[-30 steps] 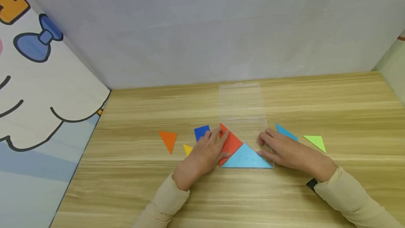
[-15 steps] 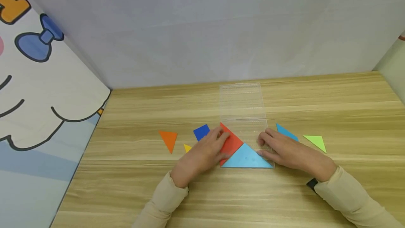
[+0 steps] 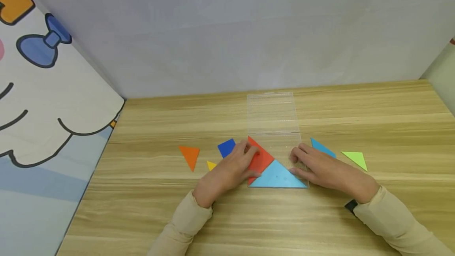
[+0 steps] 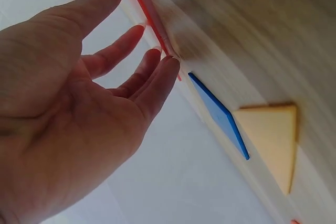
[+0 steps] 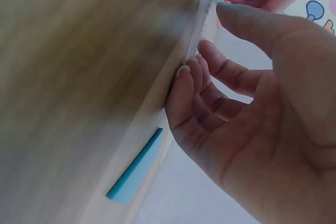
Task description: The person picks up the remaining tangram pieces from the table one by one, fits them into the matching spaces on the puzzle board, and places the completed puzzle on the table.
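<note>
On the table lies an opened clear plastic case with its flap spread away from me. A light blue triangle lies in its near half, long side along the front edge. Against the left side sits a red triangle, touching the light blue one. My left hand holds the red triangle, thumb low on it and bent fingers at its upper part; the left wrist view shows thumb and fingertips against its edge. My right hand grips the case's right rim with curled fingers, its thumb at the light blue triangle's right corner.
Left of the case lie a dark blue square, a partly covered yellow piece and an orange triangle. To the right are a blue four-sided piece and a green triangle. A wall stands behind the table.
My left fingers have drawn in slightly over the red triangle, and the dark blue square has turned a little. The right hand and the case stay in place.
</note>
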Available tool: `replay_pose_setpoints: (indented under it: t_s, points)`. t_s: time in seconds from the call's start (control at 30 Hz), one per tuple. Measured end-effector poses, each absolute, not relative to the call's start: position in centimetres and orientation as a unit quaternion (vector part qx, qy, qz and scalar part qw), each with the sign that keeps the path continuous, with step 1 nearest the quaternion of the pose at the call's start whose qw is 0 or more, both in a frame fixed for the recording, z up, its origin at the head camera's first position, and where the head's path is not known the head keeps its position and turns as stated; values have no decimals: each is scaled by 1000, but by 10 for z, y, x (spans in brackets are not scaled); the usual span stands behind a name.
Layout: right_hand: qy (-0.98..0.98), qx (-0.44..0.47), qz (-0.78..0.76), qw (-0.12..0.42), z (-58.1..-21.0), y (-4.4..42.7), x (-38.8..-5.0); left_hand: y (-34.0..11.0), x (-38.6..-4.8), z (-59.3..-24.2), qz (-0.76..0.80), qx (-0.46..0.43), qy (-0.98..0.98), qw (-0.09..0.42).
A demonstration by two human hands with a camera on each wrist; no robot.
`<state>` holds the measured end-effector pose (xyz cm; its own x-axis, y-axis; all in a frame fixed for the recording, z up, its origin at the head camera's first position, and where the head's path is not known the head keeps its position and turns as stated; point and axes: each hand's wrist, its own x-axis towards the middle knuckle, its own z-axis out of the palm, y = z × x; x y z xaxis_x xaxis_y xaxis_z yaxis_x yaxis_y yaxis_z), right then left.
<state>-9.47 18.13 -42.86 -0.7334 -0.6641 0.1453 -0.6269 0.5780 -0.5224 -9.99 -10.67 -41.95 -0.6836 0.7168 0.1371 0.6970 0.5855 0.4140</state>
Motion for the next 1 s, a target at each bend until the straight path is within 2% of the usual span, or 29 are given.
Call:
replay_pose_setpoints:
  t_s: [0.53, 1.0]
  points:
    - [889, -362, -276, 41, -430, 182, -96, -112, -107, -413, 220, 338, 905, 137]
    - [888, -364, -280, 32, -434, 183, -97, -105, -104, -414, 187, 346, 912, 115]
